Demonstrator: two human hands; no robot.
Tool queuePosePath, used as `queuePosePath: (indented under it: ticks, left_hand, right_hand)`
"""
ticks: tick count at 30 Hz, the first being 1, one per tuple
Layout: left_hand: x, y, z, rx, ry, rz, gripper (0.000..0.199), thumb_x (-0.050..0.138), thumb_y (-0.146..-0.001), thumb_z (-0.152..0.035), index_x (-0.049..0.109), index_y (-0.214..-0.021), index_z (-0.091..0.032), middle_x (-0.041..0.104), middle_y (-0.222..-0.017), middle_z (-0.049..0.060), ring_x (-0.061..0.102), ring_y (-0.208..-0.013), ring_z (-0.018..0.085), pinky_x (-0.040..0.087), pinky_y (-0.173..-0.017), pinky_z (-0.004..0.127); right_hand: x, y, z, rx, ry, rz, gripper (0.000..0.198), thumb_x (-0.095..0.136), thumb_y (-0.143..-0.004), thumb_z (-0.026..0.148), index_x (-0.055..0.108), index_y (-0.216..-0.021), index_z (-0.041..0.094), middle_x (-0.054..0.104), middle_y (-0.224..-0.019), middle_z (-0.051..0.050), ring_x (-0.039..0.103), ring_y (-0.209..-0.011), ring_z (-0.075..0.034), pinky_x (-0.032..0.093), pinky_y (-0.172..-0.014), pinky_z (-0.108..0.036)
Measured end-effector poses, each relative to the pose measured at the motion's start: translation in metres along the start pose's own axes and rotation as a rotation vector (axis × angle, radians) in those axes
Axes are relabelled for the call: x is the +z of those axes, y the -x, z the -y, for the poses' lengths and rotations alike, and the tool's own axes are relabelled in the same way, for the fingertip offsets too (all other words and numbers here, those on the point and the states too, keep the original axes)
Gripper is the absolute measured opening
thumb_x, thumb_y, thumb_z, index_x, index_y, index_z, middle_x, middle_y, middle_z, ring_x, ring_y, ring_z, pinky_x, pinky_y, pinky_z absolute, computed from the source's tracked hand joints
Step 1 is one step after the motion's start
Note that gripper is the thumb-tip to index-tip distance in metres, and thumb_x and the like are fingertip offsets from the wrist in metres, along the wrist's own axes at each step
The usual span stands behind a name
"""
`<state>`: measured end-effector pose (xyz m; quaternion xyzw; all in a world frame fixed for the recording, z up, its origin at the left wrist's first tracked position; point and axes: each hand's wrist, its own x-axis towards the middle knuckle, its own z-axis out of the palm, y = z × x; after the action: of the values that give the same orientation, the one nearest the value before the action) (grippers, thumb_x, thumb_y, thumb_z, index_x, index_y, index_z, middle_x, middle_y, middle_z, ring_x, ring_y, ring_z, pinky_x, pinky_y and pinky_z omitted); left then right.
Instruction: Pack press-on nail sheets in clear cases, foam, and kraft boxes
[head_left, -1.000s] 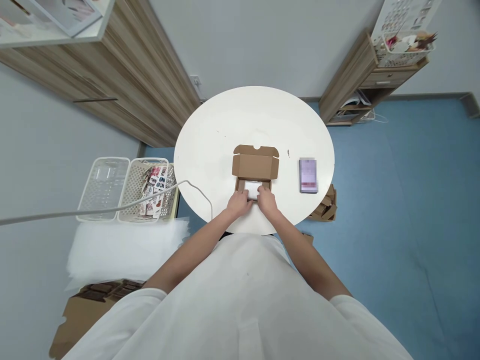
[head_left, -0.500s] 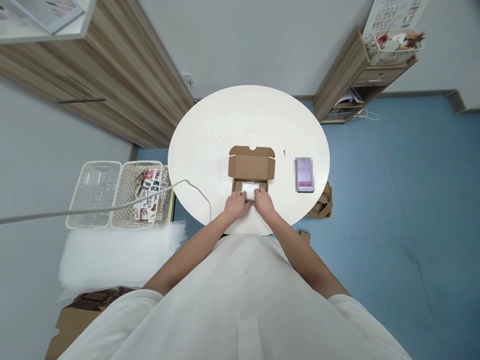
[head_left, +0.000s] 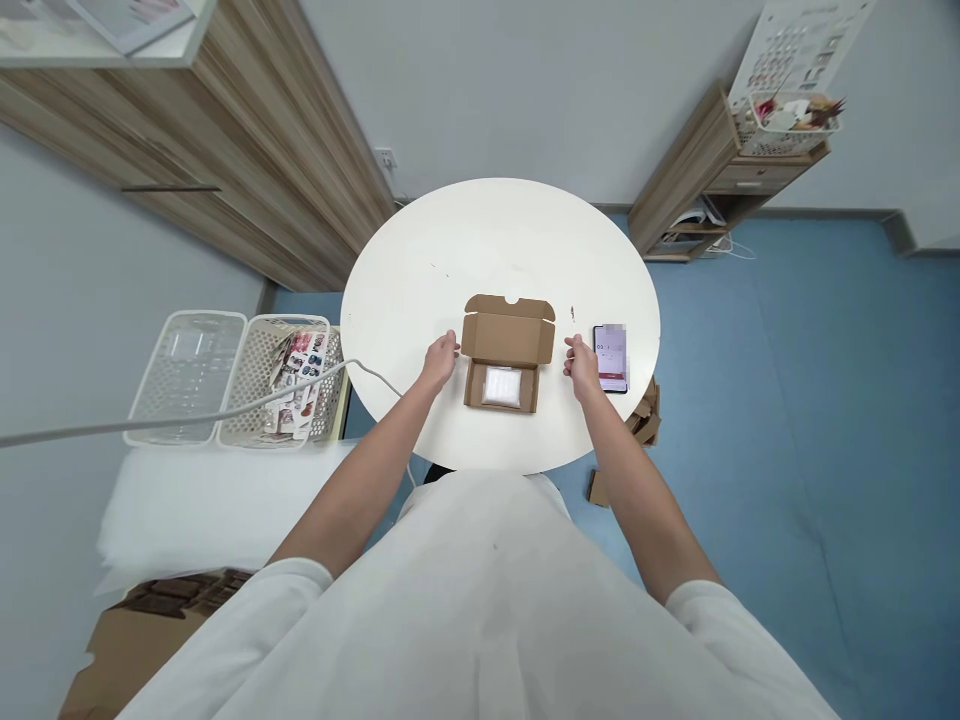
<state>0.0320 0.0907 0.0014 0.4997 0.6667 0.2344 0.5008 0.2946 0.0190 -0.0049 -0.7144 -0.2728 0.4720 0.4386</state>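
A small brown cardboard box (head_left: pixel 508 340) lies on the white table with its lid folded back, away from me. Inside its tray is a white wrapped packet (head_left: pixel 502 386). My left hand (head_left: pixel 441 359) is just left of the lid, fingers loosely bent and holding nothing; whether a fingertip touches the cardboard I cannot tell. To the right of the lid, my right hand (head_left: pixel 582 368) is apart from the box, its fingers slightly spread and with nothing in them. Close beside that hand lies a phone (head_left: pixel 612 358) with its screen lit.
The oval white table (head_left: pixel 495 230) stands before me. A grey cable (head_left: pixel 255 400) crosses on the left, over two white plastic baskets (head_left: pixel 255 322). White sheets (head_left: pixel 210 510) and an open carton (head_left: pixel 127 640) are at lower left. Cardboard pieces (head_left: pixel 646 415) lie on the floor at right.
Both hands have let go of the white packet in the box and moved apart and farther forward, one to each side of the lid. The packet stays in the tray.
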Motion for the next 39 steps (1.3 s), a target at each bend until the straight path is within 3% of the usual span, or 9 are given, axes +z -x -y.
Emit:
queuePosePath:
  ticks: [3,8,13,18,30,35,39]
  left_hand:
    - [0.003,-0.014,-0.007,-0.071,0.112,0.092,0.066,0.017,-0.087,-0.06,0.058,-0.11,-0.013,0.062,-0.1,0.011,0.059,-0.08,0.018,0.044,-0.07,0.031]
    - [0.008,-0.011,-0.007,-0.038,0.113,0.162,0.074,0.012,-0.085,-0.066,0.064,-0.104,-0.016,0.063,-0.086,0.009,0.058,-0.073,0.017,0.045,-0.066,0.03]
    - [0.01,-0.003,-0.004,-0.016,0.176,0.187,0.075,0.013,-0.084,-0.067,0.057,-0.119,-0.018,0.058,-0.083,0.007,0.058,-0.07,0.015,0.047,-0.067,0.029]
    - [0.007,0.001,-0.006,0.036,0.216,0.226,0.074,0.01,-0.084,-0.067,0.051,-0.125,-0.023,0.058,-0.088,0.007,0.058,-0.075,0.015,0.049,-0.072,0.029]
    - [-0.006,0.031,0.016,0.027,0.208,0.355,0.09,-0.006,-0.075,-0.074,0.052,-0.122,-0.024,0.056,-0.12,0.009,0.055,-0.107,0.019,0.047,-0.085,0.031]
    - [-0.011,0.036,0.026,0.086,0.128,0.363,0.067,0.02,-0.083,-0.067,0.06,-0.113,-0.022,0.059,-0.119,0.009,0.053,-0.11,0.022,0.044,-0.089,0.035]
    - [-0.007,0.041,0.031,0.172,-0.138,0.304,0.044,0.049,-0.078,-0.052,0.062,-0.108,-0.023,0.059,-0.115,0.008,0.054,-0.104,0.023,0.043,-0.09,0.036]
  right_hand:
    - [0.003,-0.014,0.0,0.144,-0.18,0.077,0.062,0.022,-0.081,0.07,0.058,-0.091,0.019,0.039,-0.063,0.003,0.034,-0.043,-0.008,0.036,-0.043,-0.023]
    - [0.02,-0.008,0.002,0.112,-0.201,0.289,0.074,0.013,-0.074,0.079,0.057,-0.075,0.02,0.036,-0.055,0.004,0.03,-0.041,-0.007,0.032,-0.041,-0.022]
    - [0.029,-0.001,0.008,0.021,-0.199,0.326,0.079,0.014,-0.073,0.079,0.062,-0.093,0.019,0.043,-0.057,0.003,0.035,-0.044,-0.007,0.033,-0.043,-0.02]
    - [0.03,0.004,0.01,-0.051,-0.125,0.326,0.082,0.007,-0.077,0.076,0.058,-0.11,0.02,0.051,-0.065,0.0,0.049,-0.054,-0.01,0.038,-0.048,-0.02]
    - [0.011,0.024,-0.017,-0.006,-0.007,0.405,0.075,-0.001,-0.084,0.064,0.052,-0.117,0.023,0.056,-0.087,-0.004,0.058,-0.076,-0.015,0.046,-0.066,-0.026]
    - [0.004,0.035,-0.021,-0.057,0.107,0.434,0.06,0.016,-0.088,0.059,0.053,-0.118,0.023,0.057,-0.099,-0.006,0.056,-0.085,-0.016,0.045,-0.073,-0.028]
    - [0.004,0.044,-0.026,-0.111,0.25,0.409,0.049,0.037,-0.085,0.053,0.053,-0.119,0.022,0.054,-0.109,-0.007,0.054,-0.089,-0.016,0.045,-0.08,-0.032]
